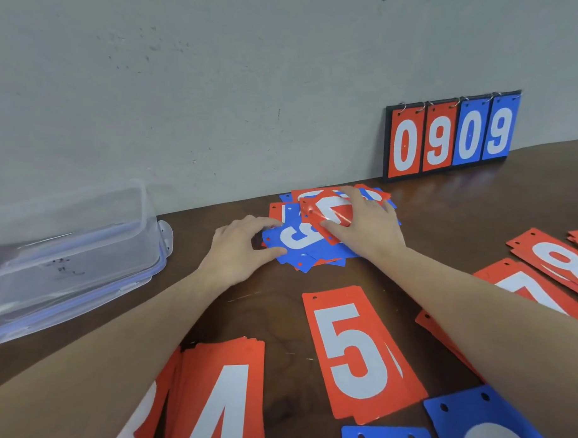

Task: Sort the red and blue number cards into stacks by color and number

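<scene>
Fingers (360, 201) of right hand (369, 228) curl round red card (327, 215), thumb under near edge, card tilted above mixed pile (313, 249) at counter (278, 310) back by wall. Left hand (241, 246) pinches blue card (300, 240) edge atop pile. Sorted red stacks nearer: 4 stack (222, 396), 5 stack (358, 352), 8 stack (561, 258).

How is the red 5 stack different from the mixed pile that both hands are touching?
The red 5 stack is one color, squared up, untouched. The mixed pile holds red and blue cards fanned at angles, with the left hand and right hand on it. Both lie on the brown table.
</scene>
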Tool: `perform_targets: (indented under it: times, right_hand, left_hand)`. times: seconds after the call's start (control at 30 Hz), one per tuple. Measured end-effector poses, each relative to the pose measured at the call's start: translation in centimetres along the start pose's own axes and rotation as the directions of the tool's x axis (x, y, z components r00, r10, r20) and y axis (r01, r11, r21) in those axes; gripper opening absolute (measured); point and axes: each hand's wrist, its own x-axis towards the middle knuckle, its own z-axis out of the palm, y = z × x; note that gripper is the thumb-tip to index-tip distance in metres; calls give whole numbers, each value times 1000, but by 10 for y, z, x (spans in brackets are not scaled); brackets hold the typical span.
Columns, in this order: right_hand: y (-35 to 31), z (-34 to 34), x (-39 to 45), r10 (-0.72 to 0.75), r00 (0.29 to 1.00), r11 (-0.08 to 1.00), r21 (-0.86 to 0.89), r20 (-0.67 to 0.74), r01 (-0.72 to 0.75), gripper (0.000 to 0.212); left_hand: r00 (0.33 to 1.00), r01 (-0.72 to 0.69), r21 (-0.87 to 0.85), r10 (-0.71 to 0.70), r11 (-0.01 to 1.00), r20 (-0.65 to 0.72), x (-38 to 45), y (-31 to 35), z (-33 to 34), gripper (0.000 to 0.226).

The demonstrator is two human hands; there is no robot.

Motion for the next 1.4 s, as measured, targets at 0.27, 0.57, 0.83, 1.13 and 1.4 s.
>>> perform_targets:
  times: [0.27, 0.57, 0.83, 1.13, 1.4]
  right_hand:
    - [-15, -20, -9, -27, 999, 999, 30, 22, 27, 79]
    - [-43, -64, -21, 35, 999, 961, 272, 38, -44, 41]
    - [-66, -98, -62, 75, 975, 701, 684, 208, -200, 18]
    - [-80, -120, -117, 20, 969, 647, 736, 246, -200, 34]
    - [-90, -131, -157, 68, 960, 708, 664, 273, -239, 26]
  left_hand:
    - [989, 149, -207, -145, 967, 34, 0, 17, -12, 34]
    - [929, 222, -435, -324, 873, -177, -31, 24, -51, 46]
    - [913, 179, -554, -348, 813, -215, -82, 21, -95, 52]
    - [915, 173, -692, -375, 701, -150, -138, 11, -121, 38]
    - [911, 159, -732, -384, 662, -150, -180, -3, -136, 33]
